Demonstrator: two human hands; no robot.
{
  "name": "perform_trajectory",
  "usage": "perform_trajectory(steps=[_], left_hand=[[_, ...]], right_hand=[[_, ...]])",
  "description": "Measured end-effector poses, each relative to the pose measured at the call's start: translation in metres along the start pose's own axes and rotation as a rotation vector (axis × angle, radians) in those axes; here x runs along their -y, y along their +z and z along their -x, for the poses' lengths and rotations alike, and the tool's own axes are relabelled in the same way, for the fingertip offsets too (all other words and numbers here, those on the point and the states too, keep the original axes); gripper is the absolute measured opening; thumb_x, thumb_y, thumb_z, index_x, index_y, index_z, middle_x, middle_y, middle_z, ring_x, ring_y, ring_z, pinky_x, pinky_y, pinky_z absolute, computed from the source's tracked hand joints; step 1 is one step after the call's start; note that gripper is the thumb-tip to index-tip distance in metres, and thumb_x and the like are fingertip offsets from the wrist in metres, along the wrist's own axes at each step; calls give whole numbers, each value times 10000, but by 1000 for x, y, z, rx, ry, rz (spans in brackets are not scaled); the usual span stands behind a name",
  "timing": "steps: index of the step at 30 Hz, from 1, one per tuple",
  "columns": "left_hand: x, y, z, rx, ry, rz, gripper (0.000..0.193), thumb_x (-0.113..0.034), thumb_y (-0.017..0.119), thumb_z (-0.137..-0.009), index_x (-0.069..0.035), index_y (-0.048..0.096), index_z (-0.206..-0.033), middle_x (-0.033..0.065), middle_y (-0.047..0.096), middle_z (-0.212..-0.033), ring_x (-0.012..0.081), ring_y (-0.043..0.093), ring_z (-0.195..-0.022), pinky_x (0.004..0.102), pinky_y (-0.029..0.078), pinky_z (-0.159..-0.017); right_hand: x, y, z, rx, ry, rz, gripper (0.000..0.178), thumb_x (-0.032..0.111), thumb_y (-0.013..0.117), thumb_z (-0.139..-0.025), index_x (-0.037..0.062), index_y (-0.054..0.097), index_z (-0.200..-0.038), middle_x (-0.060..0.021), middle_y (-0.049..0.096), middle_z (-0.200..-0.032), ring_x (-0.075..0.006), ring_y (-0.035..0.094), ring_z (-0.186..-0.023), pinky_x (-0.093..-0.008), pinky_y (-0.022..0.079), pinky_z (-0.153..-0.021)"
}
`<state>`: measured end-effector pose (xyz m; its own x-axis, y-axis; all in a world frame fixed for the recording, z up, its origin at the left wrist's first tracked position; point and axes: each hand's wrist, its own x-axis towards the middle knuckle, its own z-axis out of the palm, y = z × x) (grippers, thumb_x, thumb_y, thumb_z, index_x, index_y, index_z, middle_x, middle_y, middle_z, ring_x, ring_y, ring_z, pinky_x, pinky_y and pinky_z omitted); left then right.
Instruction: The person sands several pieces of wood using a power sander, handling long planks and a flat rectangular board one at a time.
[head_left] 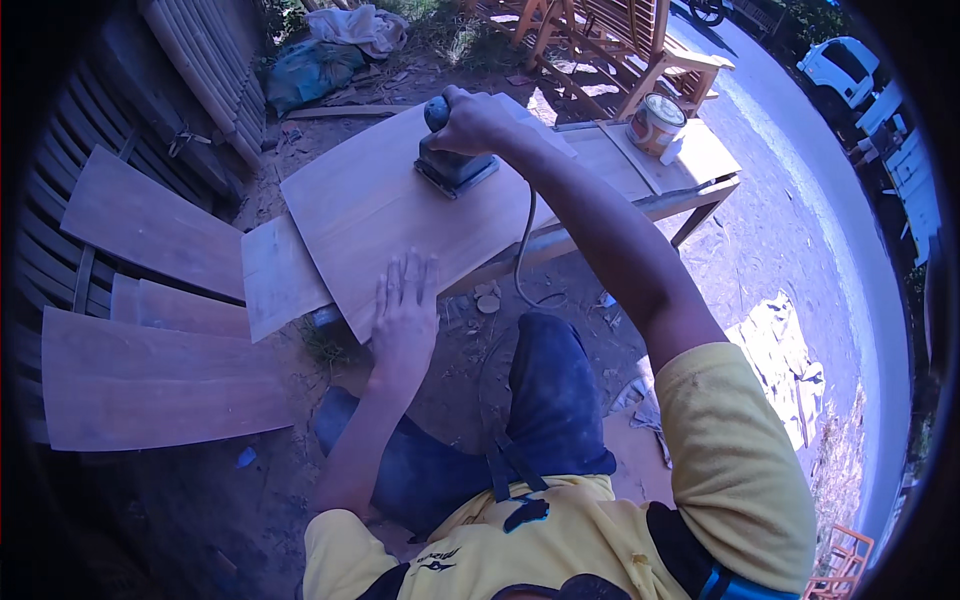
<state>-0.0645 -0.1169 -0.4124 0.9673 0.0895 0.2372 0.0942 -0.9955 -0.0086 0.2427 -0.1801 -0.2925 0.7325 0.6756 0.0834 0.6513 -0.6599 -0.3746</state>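
Note:
A wide, pale wooden panel (350, 200) lies flat across a low workbench (560, 240). My right hand (470, 122) is wrapped round the top of a dark electric sander (455, 172), whose base rests on the panel's far part. From the sander a grey cord (522, 255) drops over the bench's near edge to the ground. My left hand (405, 300) lies flat on the panel's near corner with its fingers stretched out, holding no tool. Under the panel's left edge a smaller wooden board (280, 275) sticks out.
Several loose wooden panels (150, 225) lean at the left by a slatted fence (60, 150). A paint can (656, 124) stands on the bench's right end. Wooden chair frames (600, 50) are behind it. A green sack (310, 75) lies at the back; a road (790, 130) runs along the right.

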Motion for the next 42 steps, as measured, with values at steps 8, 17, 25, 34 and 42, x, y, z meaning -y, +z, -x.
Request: perform_trajectory(steps=[8, 17, 25, 34, 42], left_hand=[[0, 24, -38, 17, 113, -244, 781, -192, 646, -1013, -230, 306, -1715, 149, 319, -1743, 422, 354, -1578, 550, 300, -1308], [-23, -9, -69, 200, -72, 117, 867, -271, 764, -967, -173, 316, -1703, 167, 333, -1722, 518, 364, -1529, 597, 328, -1280], [-5, -4, -50, 111, 237, -147, 746, -124, 571, -1003, -157, 322, -1706, 159, 299, -1752, 576, 365, -1515, 629, 332, -1266], [10, -121, -26, 196, 342, -44, 746, -69, 537, -977, -117, 337, -1694, 155, 360, -1731, 517, 449, -1490, 612, 379, -1247], [53, -247, -103, 293, 306, 176, 712, 22, 526, -958, -86, 399, -1651, 139, 492, -1651, 407, 540, -1448, 517, 481, -1187]], right_hand=[[-172, -60, 30, -90, 273, 147, 938, 561, 812, -791, 2, 509, -1480, -263, 695, -1349, -429, 690, -1234, -490, 561, -1059], [-187, -84, 159, -485, 376, -33, 777, 418, 840, -855, 106, 531, -1496, -251, 753, -1162, -425, 753, -1074, -508, 582, -949], [-170, -100, 342, -503, 712, -313, 746, 261, 853, -907, 91, 504, -1544, -235, 735, -1194, -329, 749, -1075, -433, 578, -959], [-141, -173, 502, -398, 1054, -262, 771, 281, 828, -917, 88, 469, -1572, -287, 705, -1287, -387, 722, -1155, -457, 553, -1008], [-93, -245, 499, -355, 962, -264, 776, 220, 840, -887, 52, 481, -1555, -285, 652, -1373, -414, 669, -1255, -476, 527, -1059]])
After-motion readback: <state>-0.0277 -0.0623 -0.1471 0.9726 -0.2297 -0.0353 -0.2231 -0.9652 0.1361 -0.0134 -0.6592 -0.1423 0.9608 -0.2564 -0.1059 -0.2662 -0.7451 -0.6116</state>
